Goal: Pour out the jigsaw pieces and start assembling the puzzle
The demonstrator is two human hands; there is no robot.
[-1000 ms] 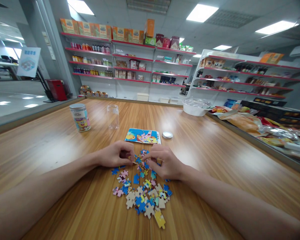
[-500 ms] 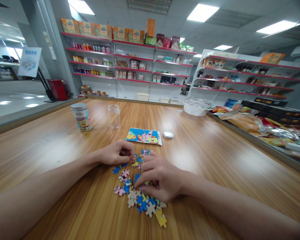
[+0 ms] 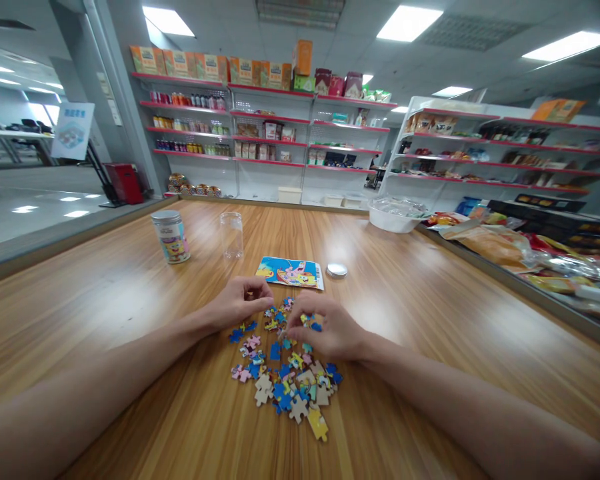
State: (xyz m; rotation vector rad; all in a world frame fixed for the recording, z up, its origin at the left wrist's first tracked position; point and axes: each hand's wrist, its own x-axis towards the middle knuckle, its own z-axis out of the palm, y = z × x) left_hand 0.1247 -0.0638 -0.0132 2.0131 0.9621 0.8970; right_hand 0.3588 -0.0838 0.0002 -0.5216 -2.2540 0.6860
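Hands meet at far edge of the loose pile of colourful cardboard jigsaw pieces (image 3: 287,373) on the wooden table (image 3: 430,320). Left hand (image 3: 240,303) curled, contents unclear; right hand (image 3: 325,327) fingertips pinching a piece. Best: align tabs, press flat, check the picture card (image 3: 290,272).

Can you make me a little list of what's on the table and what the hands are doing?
left hand: curled at the top edge of the pile, fingers closed on a small piece
right hand: on the pile, fingertips pinched over pieces
puzzle pieces: loose heap, mixed colours
picture card: flat, beyond the hands
metal lid: beside the card
clear jar: upright, open
printed jar: upright, lid on
table: wooden
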